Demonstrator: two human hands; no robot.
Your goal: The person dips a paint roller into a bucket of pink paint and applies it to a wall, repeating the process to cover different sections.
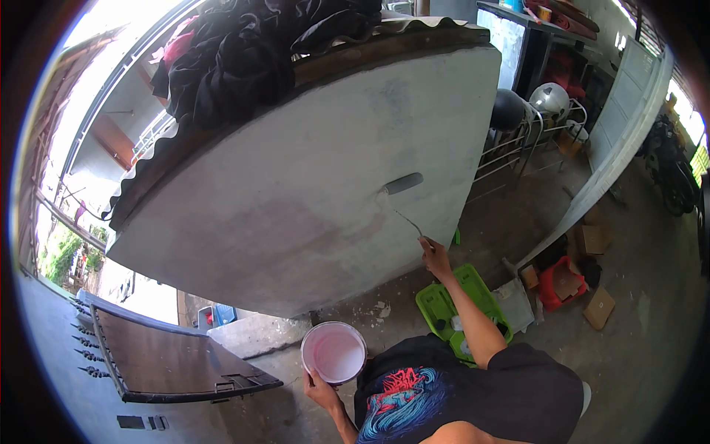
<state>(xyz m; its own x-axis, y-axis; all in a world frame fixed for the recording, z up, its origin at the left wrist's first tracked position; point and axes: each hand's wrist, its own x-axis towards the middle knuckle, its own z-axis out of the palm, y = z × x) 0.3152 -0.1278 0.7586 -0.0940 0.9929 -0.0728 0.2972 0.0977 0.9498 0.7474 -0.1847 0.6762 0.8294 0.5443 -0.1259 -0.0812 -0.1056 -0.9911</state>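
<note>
Outdoor covered yard, concrete floor (651,333), wide fisheye view that tilts everything. A grey rendered wall (296,192) fills the centre. A faint pinkish patch covers its lower middle, and the grey beyond it is bare. Dark clothes (244,52) are heaped along the top of the wall.

Right hand (435,255): the arm reaches forward and up, and the grip is clenched round the handle of a paint roller (403,183). The roller sleeve lies flat against the wall at the upper right edge of the pinkish patch. Its long axis runs roughly crosswise to the thin wire shank that leads back down to the grip. So the roller sits up and slightly left of the hand, and this hand alone is within reach of the wall.

Left hand (319,385): low and close to the body, grasping a round pail (333,325) at its near edge. The pail is open-topped and holds pale pink paint. It appears to be carried off the floor rather than set down, though the distortion makes that hard to confirm. The pail lies well below and left of the roller, and the wall's lower edge is between them in the view.

On the floor, under the right forearm, is a green tray (429,296), with a red crate (563,285) and cardboard pieces further right. Two helmets (551,98) sit on a metal rack beyond the wall's right end. A dark gate panel (163,362) is at lower left.
</note>
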